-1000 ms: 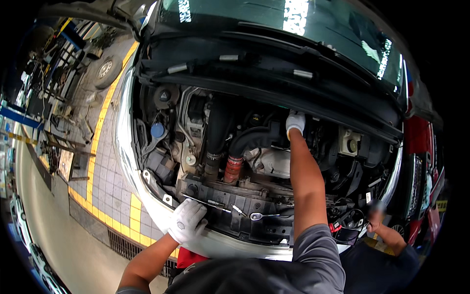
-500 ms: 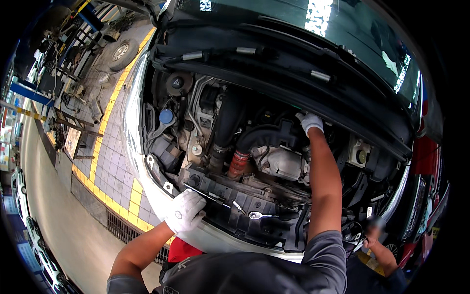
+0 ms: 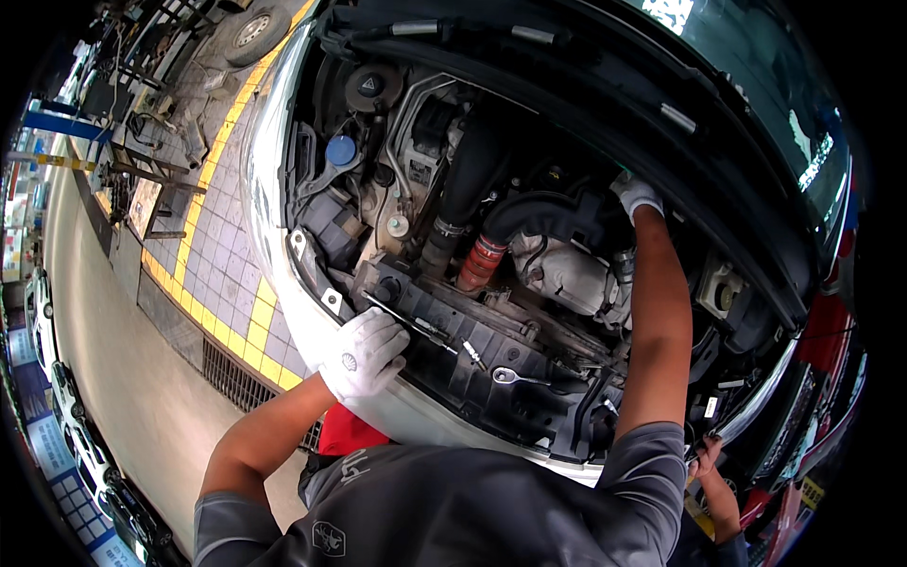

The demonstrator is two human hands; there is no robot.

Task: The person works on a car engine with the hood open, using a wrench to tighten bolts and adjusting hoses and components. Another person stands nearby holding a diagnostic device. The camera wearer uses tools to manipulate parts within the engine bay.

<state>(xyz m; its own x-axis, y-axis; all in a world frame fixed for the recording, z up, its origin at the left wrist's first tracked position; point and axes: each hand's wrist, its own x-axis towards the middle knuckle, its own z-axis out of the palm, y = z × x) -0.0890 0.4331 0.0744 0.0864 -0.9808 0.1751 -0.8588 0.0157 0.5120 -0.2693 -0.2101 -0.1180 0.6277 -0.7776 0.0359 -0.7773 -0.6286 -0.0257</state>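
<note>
Across a car engine (image 3: 567, 274) — left hand (image 3: 364, 357) on the front edge (image 3: 435, 420), right hand (image 3: 637, 195) toward the back — both grips unclear.

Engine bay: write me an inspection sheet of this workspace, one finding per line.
Surface: black front panel, with tools lying on it.
Things: ratchet, short metal piece, slim metal rod.
Clutter: a wheel on the tiled floor at left.
Grips: gloved left hand rests curled on the pale front bodywork, beside the rod; gloved right hand reaches far in, its hold hidden.
Cables: too fine to trace; thick black hose and red ribbed hose show.
Surroundings: yellow floor markings at left; another person's hand at right.
</note>
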